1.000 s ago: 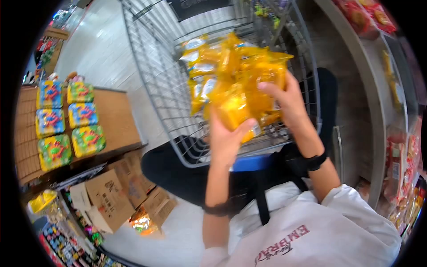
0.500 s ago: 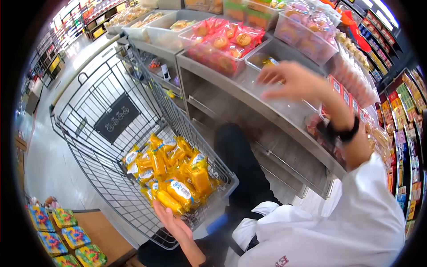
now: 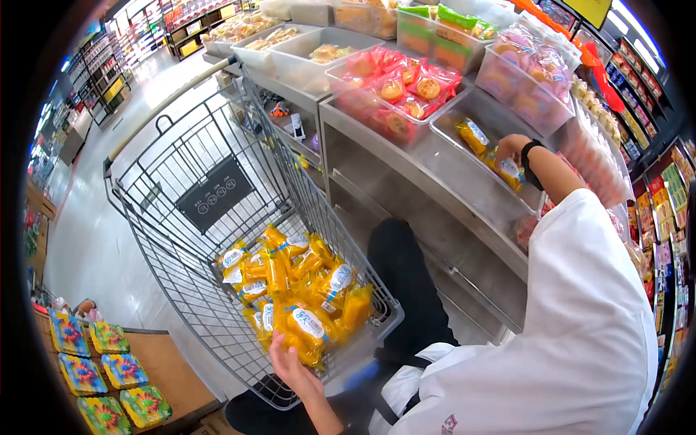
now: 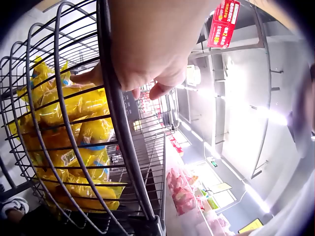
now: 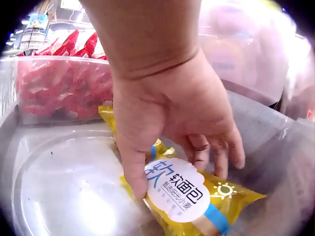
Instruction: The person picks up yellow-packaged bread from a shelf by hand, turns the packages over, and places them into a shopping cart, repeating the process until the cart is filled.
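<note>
In the head view my right hand (image 3: 512, 148) reaches into a clear plastic bin (image 3: 460, 152) on the shelf. Its thumb and fingers grip a yellow-wrapped bread packet (image 5: 179, 194) with a white label and blue stripe from both sides. Beside it in the bin lies another yellow bread packet (image 3: 473, 135). My left hand (image 3: 296, 371) is at the near end of the shopping cart (image 4: 127, 142), over its rim, fingers loosely extended and fingertips right at a pile of yellow bread packets (image 3: 308, 322) inside.
Behind the bin stand tubs of red-wrapped cookies (image 3: 406, 87), purple-wrapped pastries (image 3: 533, 69) and other baked goods. The metal shelf edge (image 3: 428, 174) runs between cart and bins. At lower left, bright flower-patterned packs (image 3: 125, 370) lie on a brown board (image 3: 170, 362).
Both hands were over the packets in the cart a second ago. The view has swung right, and my right hand has moved to the bin and taken hold of a bread packet.
</note>
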Tool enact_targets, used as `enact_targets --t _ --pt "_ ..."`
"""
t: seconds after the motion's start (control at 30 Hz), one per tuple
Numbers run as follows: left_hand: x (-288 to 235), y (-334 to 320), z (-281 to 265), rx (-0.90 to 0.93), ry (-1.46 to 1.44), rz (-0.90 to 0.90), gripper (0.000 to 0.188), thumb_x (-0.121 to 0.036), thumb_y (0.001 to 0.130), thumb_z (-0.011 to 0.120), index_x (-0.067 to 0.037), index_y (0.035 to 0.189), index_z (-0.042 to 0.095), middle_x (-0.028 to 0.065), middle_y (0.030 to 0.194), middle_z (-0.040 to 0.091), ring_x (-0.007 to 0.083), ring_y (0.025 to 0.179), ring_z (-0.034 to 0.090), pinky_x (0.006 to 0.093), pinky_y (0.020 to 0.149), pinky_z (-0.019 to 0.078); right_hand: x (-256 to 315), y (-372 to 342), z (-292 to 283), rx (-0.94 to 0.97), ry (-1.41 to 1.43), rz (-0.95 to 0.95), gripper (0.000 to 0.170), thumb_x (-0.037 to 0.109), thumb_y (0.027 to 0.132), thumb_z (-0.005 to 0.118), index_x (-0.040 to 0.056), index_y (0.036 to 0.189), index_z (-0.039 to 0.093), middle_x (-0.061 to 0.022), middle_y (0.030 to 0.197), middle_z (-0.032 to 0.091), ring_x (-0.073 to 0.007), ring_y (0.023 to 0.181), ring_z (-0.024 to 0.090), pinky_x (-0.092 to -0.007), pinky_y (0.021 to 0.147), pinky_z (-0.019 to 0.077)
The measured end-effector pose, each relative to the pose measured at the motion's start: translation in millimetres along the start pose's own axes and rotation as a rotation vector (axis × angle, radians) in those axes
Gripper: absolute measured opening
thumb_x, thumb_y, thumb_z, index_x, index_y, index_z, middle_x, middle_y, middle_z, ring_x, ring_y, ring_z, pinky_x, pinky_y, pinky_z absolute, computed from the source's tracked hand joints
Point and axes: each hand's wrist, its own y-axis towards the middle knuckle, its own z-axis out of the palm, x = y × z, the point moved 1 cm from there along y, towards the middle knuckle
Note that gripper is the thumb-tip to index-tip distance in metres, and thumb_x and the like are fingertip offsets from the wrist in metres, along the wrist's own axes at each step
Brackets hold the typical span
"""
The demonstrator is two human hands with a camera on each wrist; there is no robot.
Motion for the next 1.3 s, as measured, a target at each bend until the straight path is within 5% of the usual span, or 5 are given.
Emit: enact_targets --t 0.57,0.8,0.83,1.03,1.3 --pt "2.7 2.8 -2.2 -0.013 -0.056 0.116 0.028 -0.003 0.085 0.06 -0.001 0.112 0.057 0.0223 0.141 0.044 0.0286 0.137 0.036 0.0405 0.115 0.0219 37.9 83.2 -24.3 0.051 0.37 -0.481 0.05 0.04 0.076 0.072 0.0047 0.111 0.069 -0.0018 0.097 0.066 -0.0143 0.088 0.06 -0.0329 0.08 0.049" --pt "-5.8 1.1 1.2 -0.055 -0.144 0.145 0.022 -0.002 0.085 0.059 -0.001 0.107 0.056 0.0209 0.137 0.047 0.0297 0.136 0.038 0.0408 0.115 0.0219 -14.4 -112.7 -102.5 -0.755 0.331 -0.668 0.072 0.039 0.078 0.068 0.0045 0.138 0.046 -0.013 0.135 0.05 -0.0258 0.127 0.047 -0.0343 0.107 0.0353" --pt "-4.5 1.1 -0.3 -0.056 -0.062 0.235 0.023 -0.004 0.087 0.057 0.0 0.11 0.055 0.0213 0.137 0.047 0.0303 0.136 0.039 0.0413 0.115 0.0237 59.0 -240.0 -50.1 -0.383 1.15 -0.796 0.052 0.008 0.086 0.051 -0.0024 0.137 0.044 -0.0152 0.122 0.059 -0.0259 0.108 0.06 -0.0355 0.091 0.0501" --pt "-18.6 -8.4 0.3 0.179 -0.081 0.32 0.051 -0.039 0.09 0.057 0.005 0.117 0.055 0.0202 0.133 0.05 0.0312 0.131 0.043 0.0422 0.111 0.03 177.8 -308.4 125.5 0.64 0.964 -1.442 0.088 0.035 0.071 0.083 0.0034 0.141 0.042 -0.015 0.139 0.046 -0.0282 0.133 0.041 -0.0441 0.11 0.0323" --pt "-24.9 -9.6 -9.1 0.249 -0.449 -0.033 0.046 -0.032 0.096 0.051 0.003 0.126 0.047 0.0212 0.094 0.064 0.024 0.083 0.064 0.0355 0.074 0.0539 340.0 -311.4 244.9 1.472 1.527 -0.999 0.068 0.052 0.071 0.059 0.0003 0.114 0.057 -0.0155 0.101 0.059 -0.0269 0.093 0.059 -0.0346 0.089 0.0466"
